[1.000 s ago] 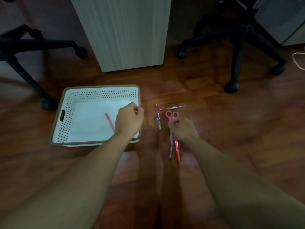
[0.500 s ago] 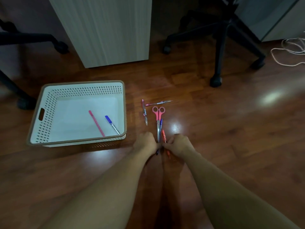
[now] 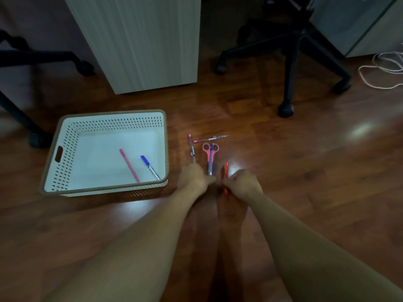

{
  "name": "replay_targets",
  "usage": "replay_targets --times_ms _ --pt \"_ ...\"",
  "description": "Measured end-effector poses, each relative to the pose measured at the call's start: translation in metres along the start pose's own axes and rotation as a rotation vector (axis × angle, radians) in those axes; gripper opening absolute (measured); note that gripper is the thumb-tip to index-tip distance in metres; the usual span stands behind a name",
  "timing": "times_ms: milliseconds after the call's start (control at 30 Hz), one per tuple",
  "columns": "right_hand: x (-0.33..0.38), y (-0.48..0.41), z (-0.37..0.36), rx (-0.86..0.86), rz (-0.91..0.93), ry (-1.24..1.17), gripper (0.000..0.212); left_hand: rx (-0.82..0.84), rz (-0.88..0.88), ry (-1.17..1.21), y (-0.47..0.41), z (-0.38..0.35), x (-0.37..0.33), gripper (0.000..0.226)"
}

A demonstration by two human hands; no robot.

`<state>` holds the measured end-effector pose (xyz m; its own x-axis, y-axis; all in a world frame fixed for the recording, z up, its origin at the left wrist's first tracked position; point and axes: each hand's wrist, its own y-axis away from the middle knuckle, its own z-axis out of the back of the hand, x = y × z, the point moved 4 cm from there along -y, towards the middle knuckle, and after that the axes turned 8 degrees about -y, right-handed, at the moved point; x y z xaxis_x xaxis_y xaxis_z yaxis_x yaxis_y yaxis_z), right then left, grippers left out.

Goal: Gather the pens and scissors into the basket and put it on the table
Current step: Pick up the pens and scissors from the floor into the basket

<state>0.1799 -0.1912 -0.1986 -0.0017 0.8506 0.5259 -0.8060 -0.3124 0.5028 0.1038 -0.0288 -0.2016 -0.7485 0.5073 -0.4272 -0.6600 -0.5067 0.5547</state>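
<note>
**Both hands down among the pens beside the basket**

While a thin pink pen (image 3: 129,166) and a blue-capped pen (image 3: 150,167) lie slantwise on the smooth white bottom of the basket (image 3: 65,136), the other stationery lies on the glossy wooden floor (image 3: 305,171) just to its right. The basket is rectangular white plastic with perforated walls, a slot handle and a brown rim. Pink-handled scissors (image 3: 209,151) lie with their loops away from the person, a blue pen (image 3: 210,162) laid along their blades. Left of them rests a clear pen with pink clips (image 3: 192,149); beyond the loops, a second clear pen (image 3: 211,139) lies crosswise. The left hand (image 3: 194,178) is curled with fingertips closed at the blue pen's near end. The right hand (image 3: 244,184) is pinching an orange pen (image 3: 226,170), which shows on both sides of its fingers. Farther off stand a pale grooved cabinet panel (image 3: 141,40), black chair bases (image 3: 290,62) and a loose white cable (image 3: 383,68).
</note>
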Motion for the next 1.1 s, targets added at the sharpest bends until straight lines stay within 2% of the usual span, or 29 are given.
replay_targets --times_ms 167,233,333,533,667,767,833,900,1000,1100 --pt "0.058 -0.013 0.011 -0.06 0.076 -0.25 0.036 -0.219 0.003 0.237 -0.008 0.075 -0.002 0.027" --pt "0.088 -0.016 0.008 -0.083 0.121 -0.315 0.031 -0.314 0.036 0.264 -0.012 0.104 0.008 0.021" --pt "0.134 -0.014 -0.008 -0.069 0.22 -0.327 0.028 -0.391 0.132 0.2 -0.018 0.135 0.038 0.026" --pt "0.178 0.006 -0.047 0.048 0.315 -0.268 0.019 -0.319 0.367 0.035 -0.019 0.132 0.111 0.042" --pt "0.178 0.01 -0.061 0.078 0.329 -0.282 0.024 -0.28 0.391 0.041 -0.013 0.124 0.125 0.037" --pt "0.171 0.005 -0.057 0.015 0.309 -0.252 0.042 -0.249 0.384 0.026 -0.017 0.124 0.119 0.044" --pt "0.159 0.0 -0.049 -0.08 0.28 -0.221 0.048 -0.284 0.378 0.062 -0.015 0.129 0.111 0.047" --pt "0.137 -0.005 -0.039 -0.167 0.24 -0.211 0.039 -0.414 0.323 0.092 -0.013 0.131 0.099 0.048" --pt "0.096 -0.013 -0.032 -0.225 0.176 -0.115 0.029 -0.603 0.072 0.131 0.0 0.129 0.063 0.029" --pt "0.063 -0.019 -0.037 -0.145 0.224 0.149 0.038 -0.626 -0.208 0.128 0.007 0.116 0.022 0.012"
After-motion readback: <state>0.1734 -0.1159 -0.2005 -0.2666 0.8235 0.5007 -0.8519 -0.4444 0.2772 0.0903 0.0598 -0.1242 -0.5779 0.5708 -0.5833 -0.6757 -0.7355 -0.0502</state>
